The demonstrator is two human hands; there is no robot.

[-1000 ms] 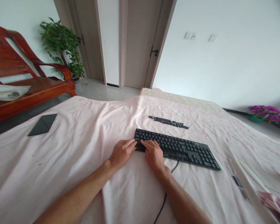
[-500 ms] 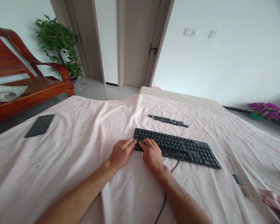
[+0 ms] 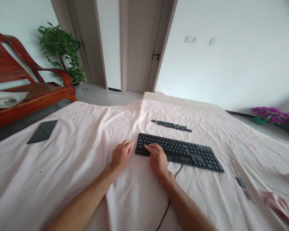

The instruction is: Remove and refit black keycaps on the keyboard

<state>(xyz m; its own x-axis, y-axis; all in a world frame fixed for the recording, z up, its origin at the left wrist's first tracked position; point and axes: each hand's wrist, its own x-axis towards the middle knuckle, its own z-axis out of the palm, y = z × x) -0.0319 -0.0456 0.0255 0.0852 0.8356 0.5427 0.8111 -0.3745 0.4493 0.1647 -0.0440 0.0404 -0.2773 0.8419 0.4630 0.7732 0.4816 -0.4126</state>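
Note:
A black keyboard [image 3: 183, 150] lies at a slant on the pink cloth. Its lowest row shows bare key sockets, partly behind my right hand. My left hand [image 3: 121, 154] is just off the keyboard's left end, fingers pressed together; anything between them is too small to see. Over the keyboard's lower left keys is my right hand [image 3: 157, 158], thumb and index finger drawn close together near the keys. Whether a keycap is between those fingertips is hidden. Several loose black keycaps [image 3: 170, 124] lie in a row beyond the keyboard.
A dark tablet or phone [image 3: 42, 131] lies on the cloth at the left. The keyboard's cable [image 3: 167, 208] runs toward me between my arms. At the right are a small tool with a black middle [image 3: 241, 182] and a pink cloth piece [image 3: 279, 203]. A wooden bench [image 3: 33, 89] stands beyond.
My left hand has drawn back a little to the left, off the keyboard's edge. My right hand stays over the lower left keys. The view has shifted slightly.

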